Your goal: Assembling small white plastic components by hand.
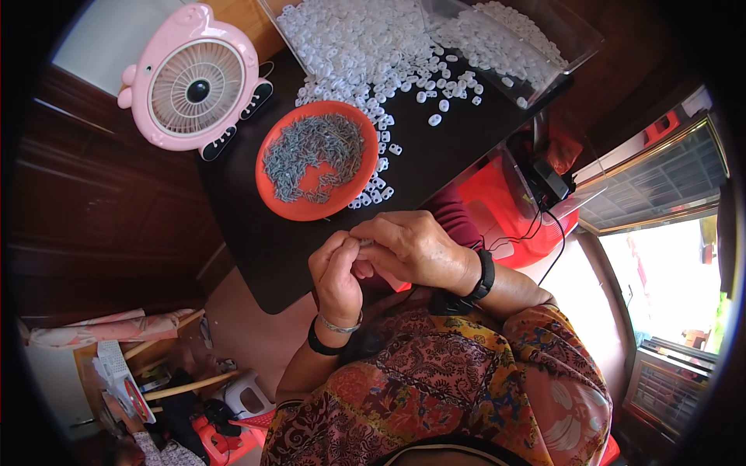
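Observation:
My left hand (pixel 339 281) and my right hand (pixel 416 247) meet fingertip to fingertip at the near edge of the dark table (pixel 256 264). Both are closed in a pinch around something small; a greyish-white bit shows between the fingers, too covered to name. Just beyond them sits an orange-red plate (pixel 307 210) of small grey metal screws or nails (pixel 311 147). Small white plastic pieces with two holes (pixel 378 190) lie along its right side. They spread from a large heap (pixel 350 39) farther back.
A pink animal-shaped fan (pixel 175 35) stands left of the plate. At the back right, a clear plastic bin (pixel 575 46) holds more white pieces. A black device with cables (pixel 552 182) rests by red plastic at the right. Another person's patterned sleeve (pixel 155 449) shows at lower left.

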